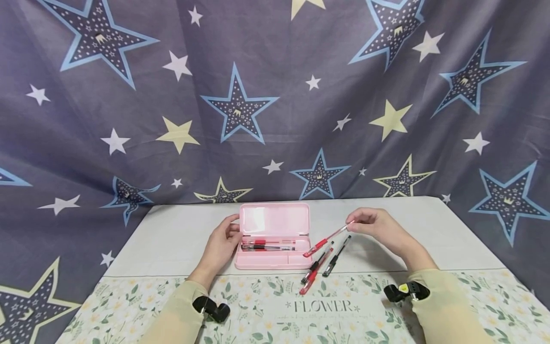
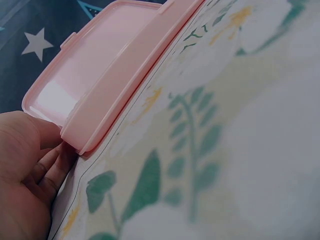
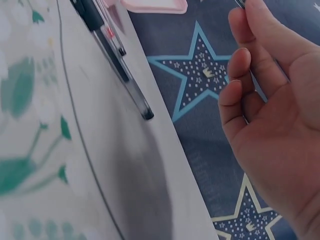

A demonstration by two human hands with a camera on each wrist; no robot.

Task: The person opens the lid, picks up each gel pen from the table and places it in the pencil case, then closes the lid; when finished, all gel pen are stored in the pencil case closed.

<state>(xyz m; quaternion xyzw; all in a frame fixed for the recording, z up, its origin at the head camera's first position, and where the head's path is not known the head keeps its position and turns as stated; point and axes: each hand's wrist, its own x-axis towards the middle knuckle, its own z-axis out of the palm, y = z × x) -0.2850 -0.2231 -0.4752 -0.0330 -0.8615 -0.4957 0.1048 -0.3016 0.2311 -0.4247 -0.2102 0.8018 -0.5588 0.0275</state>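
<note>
A pink pencil case lies on the table with its lid raised at the back. Its rear compartment contains a red pen and a black pen. My left hand holds the case's left end, thumb and curled fingers at its edge. To the right of the case, my right hand pinches a red gel pen by its clear upper end. That pen slants down to the left, red end lowest. In the right wrist view its tip end is out of frame.
Right of the case lie a black pen, another black pen and a red pen, close together. A floral cloth covers the table's near part. A star-patterned curtain hangs behind the table.
</note>
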